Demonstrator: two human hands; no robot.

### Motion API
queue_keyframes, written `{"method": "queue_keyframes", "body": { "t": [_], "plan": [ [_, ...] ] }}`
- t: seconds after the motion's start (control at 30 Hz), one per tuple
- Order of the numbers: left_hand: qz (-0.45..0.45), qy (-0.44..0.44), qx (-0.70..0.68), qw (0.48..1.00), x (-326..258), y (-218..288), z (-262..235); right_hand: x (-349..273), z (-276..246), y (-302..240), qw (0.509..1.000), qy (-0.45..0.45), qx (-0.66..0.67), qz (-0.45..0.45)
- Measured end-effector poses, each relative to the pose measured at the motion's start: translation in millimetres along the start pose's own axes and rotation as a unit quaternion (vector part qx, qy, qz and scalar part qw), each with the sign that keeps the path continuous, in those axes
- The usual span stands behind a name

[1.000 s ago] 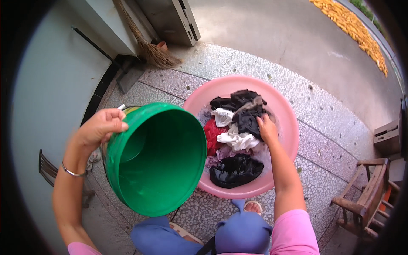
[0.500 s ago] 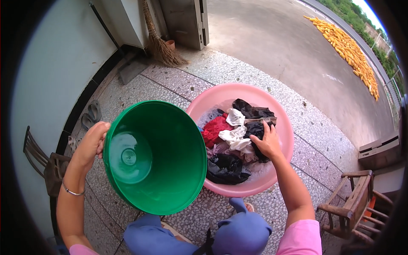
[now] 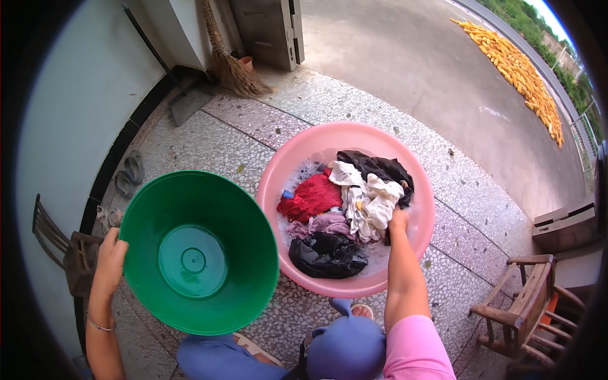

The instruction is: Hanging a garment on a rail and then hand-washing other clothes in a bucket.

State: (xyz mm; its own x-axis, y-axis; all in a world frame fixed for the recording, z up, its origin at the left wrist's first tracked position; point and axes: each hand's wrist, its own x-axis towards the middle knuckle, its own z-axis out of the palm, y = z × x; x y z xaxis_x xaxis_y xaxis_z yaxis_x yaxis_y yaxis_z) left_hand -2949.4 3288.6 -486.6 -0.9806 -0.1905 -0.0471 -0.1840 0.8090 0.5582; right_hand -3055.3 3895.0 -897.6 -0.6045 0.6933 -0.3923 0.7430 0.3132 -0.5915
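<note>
My left hand (image 3: 111, 259) grips the left rim of an empty green plastic basin (image 3: 196, 253) that faces up at the lower left. To its right sits a pink basin (image 3: 415, 180) with soapy water and wet laundry: a red piece (image 3: 313, 193), a white piece (image 3: 367, 202), a mauve piece (image 3: 326, 223) and black pieces (image 3: 326, 254). My right hand (image 3: 398, 220) is down in the pink basin, closed on the white and black cloth at its right side.
A straw broom (image 3: 228, 63) leans by the wall at the top. A wooden chair (image 3: 529, 304) stands at the lower right, another chair (image 3: 60, 244) at the left. Sandals (image 3: 126, 174) lie by the wall. Yellow corn (image 3: 516, 66) is spread on the concrete yard.
The green basin has come down from tilted and raised to lying open side up beside the pink basin. My left hand slid down with its rim. My right hand stays in the laundry.
</note>
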Motion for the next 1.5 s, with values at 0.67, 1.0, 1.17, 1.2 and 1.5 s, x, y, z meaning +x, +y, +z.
{"method": "queue_keyframes", "body": {
  "t": [0.67, 1.0, 1.17, 1.2, 1.5],
  "plan": [
    [-0.302, 0.006, -0.156, 0.941, 80.8, -119.0, -55.9, -126.5, -100.5, -99.6, 0.893, -0.015, -0.283, -0.350],
    [-0.242, 0.025, -0.144, 0.959, 55.3, -171.7, -82.0, 15.5, 27.2, 9.9, 0.965, 0.123, -0.185, -0.138],
    [-0.178, 0.056, -0.130, 0.974, 34.1, -217.1, -82.8, 40.5, 27.8, -3.3, 0.969, 0.075, -0.193, -0.131],
    [-0.181, 0.056, -0.156, 0.969, 40.9, -215.0, -67.8, 57.3, 4.3, -1.4, 0.965, 0.035, -0.209, -0.157],
    [-0.169, 0.049, -0.229, 0.957, 37.0, -200.3, -75.4, -205.3, -13.3, -149.8, 0.731, -0.095, -0.161, -0.656]
  ]
}}
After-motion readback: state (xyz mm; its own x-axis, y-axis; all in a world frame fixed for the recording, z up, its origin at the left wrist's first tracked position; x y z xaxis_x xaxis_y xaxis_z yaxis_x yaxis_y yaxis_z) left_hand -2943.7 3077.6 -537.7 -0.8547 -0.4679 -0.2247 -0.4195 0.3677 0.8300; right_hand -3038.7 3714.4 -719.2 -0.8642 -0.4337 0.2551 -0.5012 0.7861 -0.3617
